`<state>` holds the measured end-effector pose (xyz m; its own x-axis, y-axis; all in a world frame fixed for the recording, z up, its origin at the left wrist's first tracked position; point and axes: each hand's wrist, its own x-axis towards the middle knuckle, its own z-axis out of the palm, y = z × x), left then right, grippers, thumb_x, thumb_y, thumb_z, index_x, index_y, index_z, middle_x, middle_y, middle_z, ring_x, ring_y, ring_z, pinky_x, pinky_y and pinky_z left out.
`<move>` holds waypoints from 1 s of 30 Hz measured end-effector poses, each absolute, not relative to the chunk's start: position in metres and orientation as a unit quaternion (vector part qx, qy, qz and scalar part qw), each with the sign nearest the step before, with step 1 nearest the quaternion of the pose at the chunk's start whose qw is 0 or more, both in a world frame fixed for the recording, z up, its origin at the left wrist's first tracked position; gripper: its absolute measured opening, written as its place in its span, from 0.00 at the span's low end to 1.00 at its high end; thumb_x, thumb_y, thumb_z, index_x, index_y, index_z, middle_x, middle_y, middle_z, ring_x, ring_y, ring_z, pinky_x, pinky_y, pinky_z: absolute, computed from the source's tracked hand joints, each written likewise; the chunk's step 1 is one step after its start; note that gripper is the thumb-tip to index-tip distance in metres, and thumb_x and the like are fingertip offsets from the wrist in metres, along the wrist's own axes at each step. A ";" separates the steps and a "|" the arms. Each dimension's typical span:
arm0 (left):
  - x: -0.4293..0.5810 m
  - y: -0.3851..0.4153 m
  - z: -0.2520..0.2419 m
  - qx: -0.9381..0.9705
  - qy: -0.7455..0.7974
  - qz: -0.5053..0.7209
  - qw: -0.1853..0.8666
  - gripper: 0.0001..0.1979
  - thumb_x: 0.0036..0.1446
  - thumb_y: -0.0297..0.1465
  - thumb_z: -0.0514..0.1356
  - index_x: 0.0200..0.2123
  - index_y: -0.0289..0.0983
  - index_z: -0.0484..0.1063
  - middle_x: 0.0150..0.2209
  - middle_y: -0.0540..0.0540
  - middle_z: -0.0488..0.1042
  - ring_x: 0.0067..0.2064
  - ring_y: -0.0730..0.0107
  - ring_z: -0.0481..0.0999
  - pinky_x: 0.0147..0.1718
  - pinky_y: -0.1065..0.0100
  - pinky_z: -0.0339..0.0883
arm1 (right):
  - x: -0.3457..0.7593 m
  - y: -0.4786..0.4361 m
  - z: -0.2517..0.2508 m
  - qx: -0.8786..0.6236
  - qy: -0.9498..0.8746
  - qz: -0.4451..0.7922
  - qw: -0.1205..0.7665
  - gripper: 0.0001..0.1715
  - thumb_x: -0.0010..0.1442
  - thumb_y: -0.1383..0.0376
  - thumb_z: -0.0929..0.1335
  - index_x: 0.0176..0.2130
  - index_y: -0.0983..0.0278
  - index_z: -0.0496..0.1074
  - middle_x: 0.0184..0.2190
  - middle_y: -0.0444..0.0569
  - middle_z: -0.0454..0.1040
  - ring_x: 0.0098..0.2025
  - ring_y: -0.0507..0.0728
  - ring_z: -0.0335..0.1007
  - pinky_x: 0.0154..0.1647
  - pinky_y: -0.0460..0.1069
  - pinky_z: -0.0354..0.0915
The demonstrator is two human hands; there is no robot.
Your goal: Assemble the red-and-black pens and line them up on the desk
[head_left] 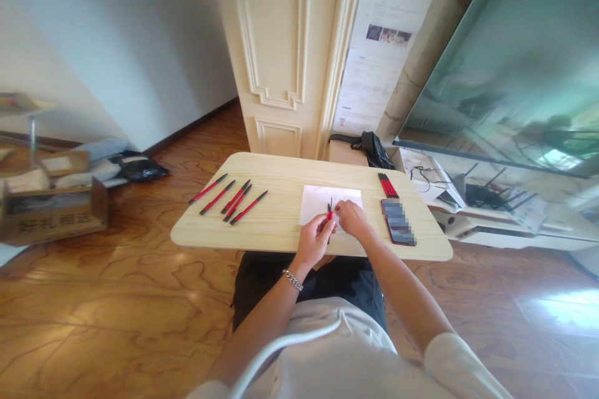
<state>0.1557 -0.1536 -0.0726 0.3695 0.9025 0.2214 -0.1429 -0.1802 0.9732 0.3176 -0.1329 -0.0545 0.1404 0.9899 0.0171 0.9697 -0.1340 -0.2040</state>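
My left hand (317, 238), with a chain bracelet at the wrist, is closed around a red and black pen (330, 216) held upright near the table's front edge. A thin dark rod (332, 199) sticks up from the pen's top end. Just to its right, my right hand (352, 218) has its fingertips pinched together; what they hold, if anything, is too small to make out. Beneath both hands lies a white sheet of paper (316, 199). Several red pens with black ends (213, 196) are spread over the table's left side.
On the right of the pale wooden table (281, 171), several red pens (387, 186) lie side by side above a phone (397, 222). A black bag (374, 148) rests behind the table. A cardboard box (56, 212) stands on the floor at left, and a large screen (510, 62) at right.
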 end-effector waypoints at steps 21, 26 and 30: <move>0.156 -0.152 -0.077 0.610 0.305 0.468 0.563 0.21 0.60 0.44 0.58 0.48 0.35 0.72 0.32 0.45 0.76 0.31 0.71 0.74 0.28 0.71 0.67 | 0.329 -0.128 -0.012 -0.604 -0.508 0.303 0.535 0.15 0.54 0.58 0.68 0.38 0.66 0.74 0.28 0.48 0.75 0.28 0.52 0.68 0.27 0.46 0.62; 0.155 -0.152 -0.078 0.620 0.308 0.463 0.554 0.21 0.60 0.45 0.57 0.48 0.35 0.73 0.31 0.46 0.75 0.29 0.72 0.72 0.28 0.71 0.66 | 0.319 -0.128 0.012 -0.553 -0.506 0.309 0.586 0.19 0.50 0.56 0.71 0.38 0.66 0.75 0.27 0.47 0.75 0.27 0.51 0.66 0.25 0.45 0.60; 0.154 -0.153 -0.076 0.625 0.310 0.462 0.547 0.21 0.60 0.45 0.57 0.48 0.36 0.73 0.32 0.45 0.76 0.31 0.71 0.73 0.31 0.70 0.67 | 0.312 -0.129 0.016 -0.555 -0.519 0.304 0.575 0.18 0.50 0.56 0.71 0.37 0.67 0.75 0.25 0.46 0.74 0.26 0.51 0.65 0.24 0.45 0.59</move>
<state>0.1544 -0.1530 -0.0759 0.3804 0.8936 0.2384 -0.1183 -0.2087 0.9708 0.3117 -0.1290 0.0161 0.2771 0.9253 0.2590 0.2255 0.1994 -0.9536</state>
